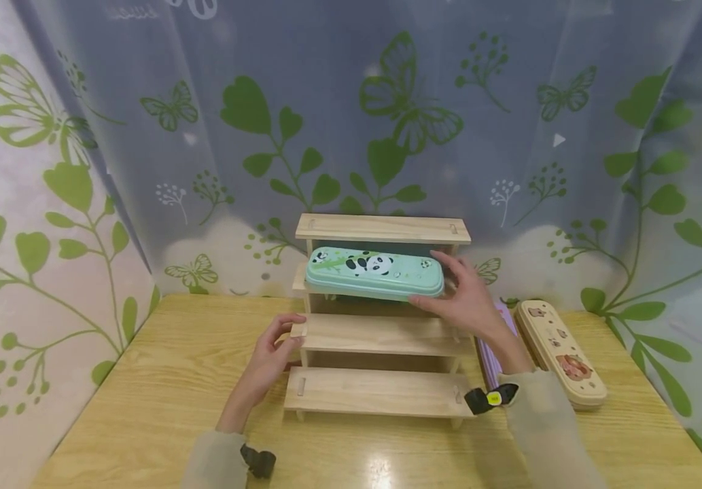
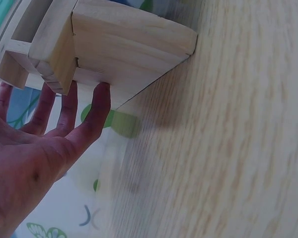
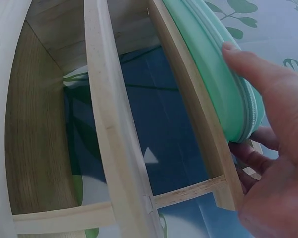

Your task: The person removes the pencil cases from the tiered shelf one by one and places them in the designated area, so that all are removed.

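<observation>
A mint-green zippered pencil case (image 1: 375, 272) with pandas on its lid lies along the second-highest step of a wooden stepped rack (image 1: 378, 394). My right hand (image 1: 463, 299) grips the case's right end, thumb on the near side and fingers behind. In the right wrist view the zipper of the pencil case (image 3: 218, 69) runs past the thumb, and its base is right at the wooden step (image 3: 188, 94). At the rack's left end, my left hand (image 1: 271, 356) holds the edge of a middle step. The left wrist view shows its fingers (image 2: 97, 114) against the side panel.
Right of the rack, a cream pencil case (image 1: 561, 353) with bear pictures lies on the wooden table (image 1: 204, 353). A purple case (image 1: 490, 360) beside it is partly hidden by my right arm. A leaf-and-butterfly patterned curtain (image 1: 338, 102) hangs close behind the rack.
</observation>
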Tool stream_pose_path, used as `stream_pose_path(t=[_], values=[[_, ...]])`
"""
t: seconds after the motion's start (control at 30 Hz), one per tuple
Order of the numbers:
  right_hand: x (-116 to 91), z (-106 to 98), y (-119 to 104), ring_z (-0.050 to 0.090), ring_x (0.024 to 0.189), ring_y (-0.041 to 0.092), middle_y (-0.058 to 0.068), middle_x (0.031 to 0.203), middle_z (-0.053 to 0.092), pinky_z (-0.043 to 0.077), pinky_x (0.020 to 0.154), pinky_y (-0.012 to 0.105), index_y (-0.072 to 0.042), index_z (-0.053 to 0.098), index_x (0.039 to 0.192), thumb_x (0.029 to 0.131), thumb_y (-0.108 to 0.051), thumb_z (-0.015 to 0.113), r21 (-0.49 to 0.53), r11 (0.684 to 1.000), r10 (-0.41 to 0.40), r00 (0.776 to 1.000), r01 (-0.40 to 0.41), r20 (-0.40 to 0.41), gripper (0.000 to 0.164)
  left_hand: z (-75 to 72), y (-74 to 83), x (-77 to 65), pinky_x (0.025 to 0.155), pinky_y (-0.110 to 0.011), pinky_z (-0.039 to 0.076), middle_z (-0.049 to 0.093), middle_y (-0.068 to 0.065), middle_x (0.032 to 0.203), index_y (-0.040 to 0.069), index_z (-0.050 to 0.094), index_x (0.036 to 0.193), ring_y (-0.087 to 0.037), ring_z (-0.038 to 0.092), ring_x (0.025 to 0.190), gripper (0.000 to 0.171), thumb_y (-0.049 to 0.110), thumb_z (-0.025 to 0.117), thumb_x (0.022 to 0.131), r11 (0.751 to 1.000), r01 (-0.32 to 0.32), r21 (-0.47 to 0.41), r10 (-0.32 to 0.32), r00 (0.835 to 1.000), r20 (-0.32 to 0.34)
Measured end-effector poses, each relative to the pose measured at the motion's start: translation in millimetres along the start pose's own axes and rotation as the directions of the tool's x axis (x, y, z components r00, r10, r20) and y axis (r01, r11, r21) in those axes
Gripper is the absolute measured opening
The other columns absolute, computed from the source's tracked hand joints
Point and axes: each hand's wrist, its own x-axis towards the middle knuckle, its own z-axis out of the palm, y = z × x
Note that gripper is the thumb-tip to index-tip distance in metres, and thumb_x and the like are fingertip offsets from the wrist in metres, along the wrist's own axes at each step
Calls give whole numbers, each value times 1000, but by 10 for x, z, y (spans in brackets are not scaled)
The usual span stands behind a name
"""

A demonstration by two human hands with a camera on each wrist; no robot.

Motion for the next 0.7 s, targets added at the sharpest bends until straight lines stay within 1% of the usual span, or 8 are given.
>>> stream_pose_path(t=[0.07, 0.13, 0.23, 0.33, 0.43, 0.47, 0.6, 0.7], values=[[-4, -9, -8, 44, 134, 45, 22, 136, 43, 40, 112, 63, -14, 39, 157, 80, -40, 86, -36, 999, 17, 1000, -17, 12, 94, -1, -1, 0, 83, -45, 62, 47, -12, 145, 17, 54, 135, -32, 59, 112, 32, 13, 55, 103, 1000, 1, 2, -1, 1000, -2], [-7, -14, -8, 43, 134, 44, 21, 137, 43, 39, 112, 62, -14, 40, 156, 80, -41, 86, -34, 999, 23, 999, -23, 23, 93, -1, -1, 1, 83, -46, 62, 47, -12, 145, 18, 54, 135, -32, 60, 112, 32, 13, 54, 104, 1000, 3, 6, -3, 1000, -3], [-20, -15, -5, 45, 136, 41, 19, 145, 45, 38, 115, 60, -12, 42, 152, 78, -38, 89, -1, 1000, 23, 999, -23, 24, 91, 0, 2, 0, 83, -45, 62, 48, -13, 145, 18, 54, 135, -32, 60, 112, 32, 13, 54, 103, 1000, 2, 12, -2, 1000, -4], [-45, -2, 8, 52, 133, 39, 15, 147, 50, 46, 109, 57, -12, 45, 147, 73, -33, 93, 59, 998, 18, 1000, -18, 9, 91, 2, 11, 1, 83, -45, 62, 48, -13, 145, 18, 54, 135, -32, 61, 112, 32, 13, 54, 103, 1000, -1, 16, 1, 1000, -7], [-91, 20, 28, 59, 125, 37, 11, 141, 57, 54, 98, 52, -13, 49, 142, 67, -28, 97, 89, 996, 2, 1000, 1, -27, 90, 4, 18, 2, 83, -45, 61, 48, -12, 145, 18, 55, 135, -33, 61, 112, 32, 13, 55, 103, 1000, 0, 13, 0, 1000, -11], [-109, 28, 35, 60, 125, 36, 10, 139, 59, 54, 98, 51, -13, 51, 140, 66, -27, 98, 100, 995, -6, 999, 10, -41, 89, 6, 22, 2, 83, -45, 62, 48, -12, 145, 18, 55, 135, -33, 61, 112, 32, 13, 55, 103, 1000, 0, 7, 0, 1000, -11], [-206, 45, 64, 62, 121, 34, 10, 133, 64, 49, 102, 51, -13, 56, 136, 62, -23, 99, 87, 994, -57, 991, 68, -123, 86, 7, 22, 2, 82, -45, 62, 48, -14, 144, 17, 55, 134, -31, 62, 111, 32, 13, 55, 103, 1000, 8, -13, -8, 1000, -5], [-281, 39, 78, 62, 117, 29, 11, 130, 67, 45, 103, 50, -11, 57, 136, 60, -21, 100, 60, 992, -95, 978, 108, -188, 88, 1, 18, 2, 80, -43, 62, 48, -14, 143, 18, 55, 134, -28, 62, 108, 32, 14, 55, 103, 1000, 13, -15, -13, 1000, -6]])
